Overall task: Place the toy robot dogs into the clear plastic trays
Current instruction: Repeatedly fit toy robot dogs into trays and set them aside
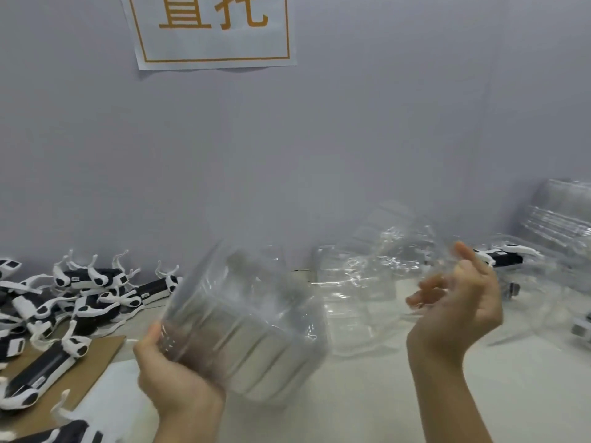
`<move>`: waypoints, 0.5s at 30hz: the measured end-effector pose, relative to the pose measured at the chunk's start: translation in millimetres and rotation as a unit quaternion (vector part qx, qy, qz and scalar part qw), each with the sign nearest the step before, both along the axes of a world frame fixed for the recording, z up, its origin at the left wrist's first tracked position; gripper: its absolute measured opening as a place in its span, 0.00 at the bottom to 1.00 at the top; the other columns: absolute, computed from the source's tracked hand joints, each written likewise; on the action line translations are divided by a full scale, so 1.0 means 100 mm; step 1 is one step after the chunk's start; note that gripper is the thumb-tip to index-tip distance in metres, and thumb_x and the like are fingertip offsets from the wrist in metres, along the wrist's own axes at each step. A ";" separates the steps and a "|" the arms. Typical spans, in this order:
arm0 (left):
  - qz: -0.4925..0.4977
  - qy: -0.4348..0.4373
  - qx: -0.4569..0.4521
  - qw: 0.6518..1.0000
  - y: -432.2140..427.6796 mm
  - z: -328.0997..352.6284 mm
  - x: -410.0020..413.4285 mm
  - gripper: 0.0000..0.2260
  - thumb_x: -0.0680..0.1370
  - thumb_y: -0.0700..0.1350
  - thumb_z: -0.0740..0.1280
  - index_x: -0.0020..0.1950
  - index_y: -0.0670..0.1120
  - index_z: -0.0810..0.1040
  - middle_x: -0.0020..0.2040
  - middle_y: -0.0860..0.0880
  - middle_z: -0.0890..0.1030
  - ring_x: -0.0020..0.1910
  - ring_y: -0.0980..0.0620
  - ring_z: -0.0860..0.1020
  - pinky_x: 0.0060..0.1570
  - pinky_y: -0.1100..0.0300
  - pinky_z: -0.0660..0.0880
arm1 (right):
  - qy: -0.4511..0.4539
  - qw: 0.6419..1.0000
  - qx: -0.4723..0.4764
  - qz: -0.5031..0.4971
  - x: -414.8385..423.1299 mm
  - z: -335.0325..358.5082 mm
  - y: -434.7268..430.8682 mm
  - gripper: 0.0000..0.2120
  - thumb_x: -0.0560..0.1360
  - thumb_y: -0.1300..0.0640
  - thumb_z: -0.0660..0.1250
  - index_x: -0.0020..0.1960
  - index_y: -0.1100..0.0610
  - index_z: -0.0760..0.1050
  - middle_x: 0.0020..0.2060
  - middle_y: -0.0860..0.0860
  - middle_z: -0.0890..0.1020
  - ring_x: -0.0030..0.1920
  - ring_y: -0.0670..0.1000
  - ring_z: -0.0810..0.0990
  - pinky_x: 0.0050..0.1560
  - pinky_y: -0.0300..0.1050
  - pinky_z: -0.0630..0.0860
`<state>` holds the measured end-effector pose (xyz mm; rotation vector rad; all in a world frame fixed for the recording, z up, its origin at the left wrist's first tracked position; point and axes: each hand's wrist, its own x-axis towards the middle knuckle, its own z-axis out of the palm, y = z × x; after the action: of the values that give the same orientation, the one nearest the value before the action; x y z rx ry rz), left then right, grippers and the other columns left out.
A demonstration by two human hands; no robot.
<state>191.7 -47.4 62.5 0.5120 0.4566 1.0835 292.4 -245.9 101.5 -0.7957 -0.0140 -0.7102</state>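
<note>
Hands: left hand grips the near corner of a clear tray, held tilted above the worktop; right hand is raised, fingers loose and half bent, gripping nothing.
Toy dogs: black-and-white heap at left, some lying on cardboard.
Loose trays: lying behind the hands.
Far right: stacked trays, with one dog in front of them.
Wall: paper sign up high.

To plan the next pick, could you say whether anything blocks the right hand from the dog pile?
Yes: the clear tray, held by the left hand, sits between the right hand and the dog pile.
</note>
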 end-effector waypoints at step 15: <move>-0.018 0.406 -0.017 0.914 -0.02 -0.45 0.01 0.34 0.73 0.38 0.73 0.76 0.46 0.62 0.73 0.40 0.64 0.66 0.43 0.70 0.67 0.47 0.68 | -0.161 0.974 -0.156 0.034 -0.41 0.19 -0.08 0.17 0.66 0.50 0.63 0.53 0.44 0.80 0.31 0.46 0.79 0.26 0.49 0.72 0.26 0.40 0.72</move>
<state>193.0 -49.7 17.7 0.9370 1.1867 0.7857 251.4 -254.1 120.4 -0.9668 -0.4526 -0.7765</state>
